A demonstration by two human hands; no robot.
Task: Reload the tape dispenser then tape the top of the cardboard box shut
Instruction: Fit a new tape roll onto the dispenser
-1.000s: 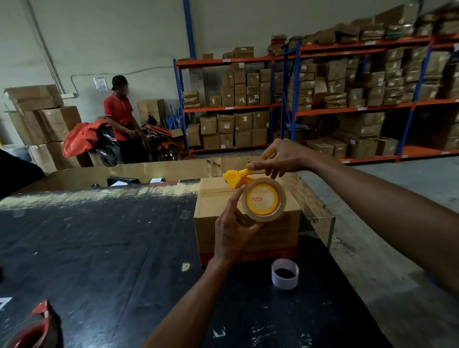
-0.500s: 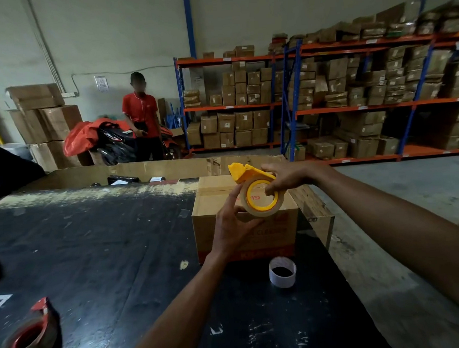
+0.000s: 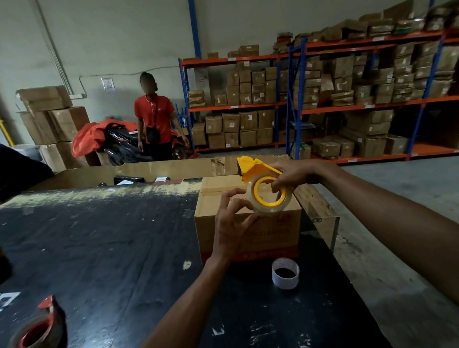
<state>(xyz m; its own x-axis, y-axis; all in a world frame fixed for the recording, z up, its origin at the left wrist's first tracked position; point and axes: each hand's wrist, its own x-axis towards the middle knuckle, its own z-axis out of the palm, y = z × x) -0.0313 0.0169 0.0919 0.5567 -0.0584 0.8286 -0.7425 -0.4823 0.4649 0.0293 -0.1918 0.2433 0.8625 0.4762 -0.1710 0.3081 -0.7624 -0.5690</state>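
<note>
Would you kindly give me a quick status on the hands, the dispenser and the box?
Right hand grips yellow tape dispenser, roll loaded. Left hand pinches at the roll's edge. Cardboard box untaped. Empty core stands before it, clear.

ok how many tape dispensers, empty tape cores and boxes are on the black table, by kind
tape dispensers: 2 (yellow, held above the box; red)
empty tape cores: 1
cardboard boxes: 1
total: 4

Both hands (image 3: 234, 226) apparently on tape dispenser (image 3: 266, 188)
</note>
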